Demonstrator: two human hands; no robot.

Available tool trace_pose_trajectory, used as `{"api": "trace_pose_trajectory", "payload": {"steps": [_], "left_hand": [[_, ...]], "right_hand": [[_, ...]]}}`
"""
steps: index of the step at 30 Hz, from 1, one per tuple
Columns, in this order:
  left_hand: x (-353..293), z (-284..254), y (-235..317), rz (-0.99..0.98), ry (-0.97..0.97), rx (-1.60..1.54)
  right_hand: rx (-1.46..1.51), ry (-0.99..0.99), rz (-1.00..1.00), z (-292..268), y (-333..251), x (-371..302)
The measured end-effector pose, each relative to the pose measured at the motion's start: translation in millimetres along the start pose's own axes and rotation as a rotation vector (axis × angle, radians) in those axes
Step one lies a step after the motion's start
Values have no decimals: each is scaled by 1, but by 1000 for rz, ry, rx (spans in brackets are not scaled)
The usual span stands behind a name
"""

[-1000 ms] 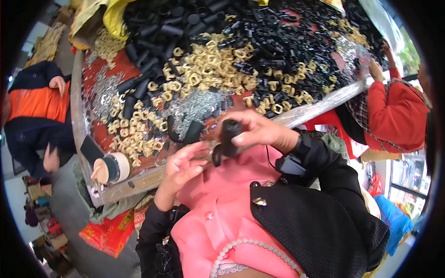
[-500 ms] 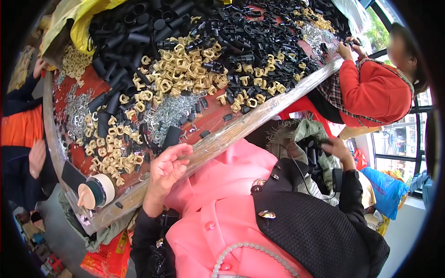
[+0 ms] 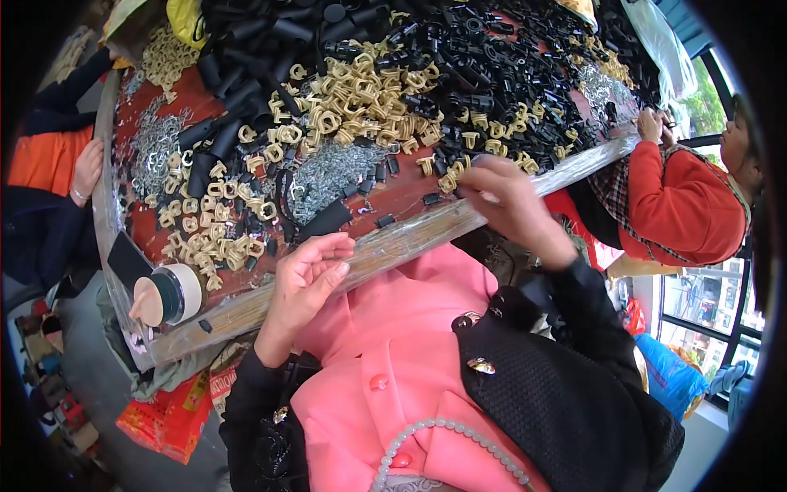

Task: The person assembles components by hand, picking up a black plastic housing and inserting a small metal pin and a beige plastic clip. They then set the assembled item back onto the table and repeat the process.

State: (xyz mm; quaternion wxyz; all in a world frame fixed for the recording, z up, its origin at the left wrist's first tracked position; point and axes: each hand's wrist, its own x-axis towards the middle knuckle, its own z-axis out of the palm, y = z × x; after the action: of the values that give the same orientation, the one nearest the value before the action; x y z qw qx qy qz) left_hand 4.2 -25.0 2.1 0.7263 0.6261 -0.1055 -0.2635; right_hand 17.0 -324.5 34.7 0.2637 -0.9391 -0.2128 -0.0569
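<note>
Red table [image 3: 410,193], wooden edge [image 3: 410,246] wrapped in clear plastic, window [image 3: 695,303] off right, co-workers on both sides. The beige clips [image 3: 361,107] were chunky little rings heaped mid-table, a few just beside the right hand [image 3: 484,187]. Left hand [image 3: 310,275] hung loosely spread near a black tube [image 3: 326,220]. Right fingers were curled and blurry, couldn't tell if they pinched anything.

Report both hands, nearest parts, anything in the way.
Left hand open, empty, by wooden table edge. Right hand at cream plastic clips, grip unclear. Black tube just beyond left hand; no blockage visible.
</note>
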Motion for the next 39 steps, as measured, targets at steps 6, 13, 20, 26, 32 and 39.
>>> {"api": "trace_pose_trajectory", "payload": {"steps": [6, 13, 20, 26, 32, 39], "left_hand": [[-4, 0, 2, 44, 21, -11], [0, -1, 5, 36, 36, -10], [4, 0, 4, 65, 34, -45], [6, 4, 6, 69, 45, -35], [13, 9, 8, 74, 20, 46], [16, 12, 13, 142, 40, 158]], "right_hand": [[-385, 15, -184, 69, 0, 49], [-342, -8, -159, 72, -1, 53], [-278, 0, -158, 71, -2, 54], [-402, -45, -187, 78, 0, 56], [-494, -93, -262, 74, -5, 60], [-533, -156, -250, 65, -9, 64]]}}
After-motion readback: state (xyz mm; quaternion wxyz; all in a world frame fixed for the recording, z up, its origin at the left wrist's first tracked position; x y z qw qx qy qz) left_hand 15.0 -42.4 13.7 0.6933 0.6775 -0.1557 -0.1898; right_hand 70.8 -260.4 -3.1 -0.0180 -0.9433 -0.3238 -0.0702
